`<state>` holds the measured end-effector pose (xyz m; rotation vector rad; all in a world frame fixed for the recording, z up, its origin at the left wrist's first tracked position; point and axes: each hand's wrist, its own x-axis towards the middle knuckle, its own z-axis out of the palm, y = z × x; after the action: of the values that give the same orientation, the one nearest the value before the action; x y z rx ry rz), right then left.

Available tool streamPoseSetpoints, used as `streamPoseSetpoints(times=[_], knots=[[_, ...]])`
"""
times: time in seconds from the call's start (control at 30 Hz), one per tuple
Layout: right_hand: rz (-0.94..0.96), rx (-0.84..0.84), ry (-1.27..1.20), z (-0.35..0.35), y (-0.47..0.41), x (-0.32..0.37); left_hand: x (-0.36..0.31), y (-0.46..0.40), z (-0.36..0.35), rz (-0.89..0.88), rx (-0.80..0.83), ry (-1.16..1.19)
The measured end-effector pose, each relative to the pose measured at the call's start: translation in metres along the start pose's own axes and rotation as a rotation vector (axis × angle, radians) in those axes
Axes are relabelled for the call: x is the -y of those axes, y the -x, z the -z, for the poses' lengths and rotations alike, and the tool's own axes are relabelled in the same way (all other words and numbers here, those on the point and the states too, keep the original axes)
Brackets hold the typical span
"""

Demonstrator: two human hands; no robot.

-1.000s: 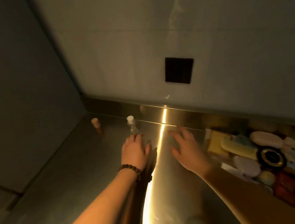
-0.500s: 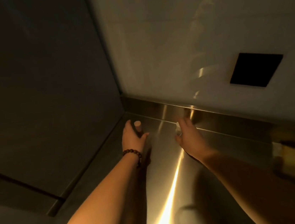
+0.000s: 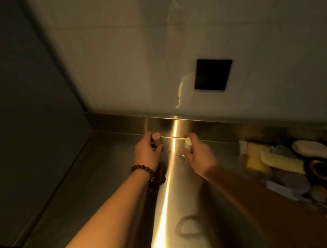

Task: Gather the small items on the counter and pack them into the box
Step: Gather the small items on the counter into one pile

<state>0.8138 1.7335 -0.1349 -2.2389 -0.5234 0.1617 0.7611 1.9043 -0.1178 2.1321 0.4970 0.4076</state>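
My left hand (image 3: 147, 153) grips a small bottle with a tan cap (image 3: 157, 138) near the back of the steel counter (image 3: 97, 193). To its right, my right hand (image 3: 198, 156) grips a small clear bottle with a white cap (image 3: 187, 143). Both bottles stand upright in my fingers, most of each body hidden by the hand. The box (image 3: 241, 147) sits at the right, filled with several small toiletries: a yellow sponge (image 3: 255, 158), a pale yellow tube (image 3: 280, 161), a black round compact (image 3: 321, 168).
A steel upstand (image 3: 210, 123) runs along the back under a pale wall with a dark square opening (image 3: 212, 74). A dark wall (image 3: 21, 100) closes off the left side. A bright light streak crosses the counter between my arms.
Both hands have closed around the two bottles they were reaching for. The view has swung back right, bringing the box into sight again.
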Motion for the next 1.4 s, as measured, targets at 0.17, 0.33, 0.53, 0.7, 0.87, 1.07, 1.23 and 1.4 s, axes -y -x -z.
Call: streamPoseSetpoints(times=[0.17,0.33,0.53,0.7,0.87,1.07,1.23,1.4], knots=[[-0.036,-0.136,0.083,0.088,0.065,-0.032,-0.091,0.046,-0.062,-0.167,0.211,0.036],[-0.117,-0.359,0.070,0.176,0.139,-0.062,-0.163,0.106,-0.123,-0.321,0.339,0.063],[-0.247,-0.564,0.101,0.249,0.233,-0.102,-0.225,0.181,-0.198,-0.476,0.497,0.080],[-0.303,-0.679,0.093,0.294,0.280,-0.144,-0.251,0.221,-0.246,-0.485,0.551,0.068],[-0.307,-0.695,0.050,0.328,0.303,-0.190,-0.277,0.239,-0.285,-0.490,0.603,0.024],[-0.310,-0.711,0.067,0.371,0.305,-0.243,-0.317,0.240,-0.339,-0.525,0.601,0.027],[-0.293,-0.689,0.016,0.411,0.277,-0.279,-0.354,0.221,-0.392,-0.489,0.547,-0.008],[-0.272,-0.634,-0.037,0.434,0.232,-0.310,-0.372,0.188,-0.438,-0.472,0.498,-0.060]])
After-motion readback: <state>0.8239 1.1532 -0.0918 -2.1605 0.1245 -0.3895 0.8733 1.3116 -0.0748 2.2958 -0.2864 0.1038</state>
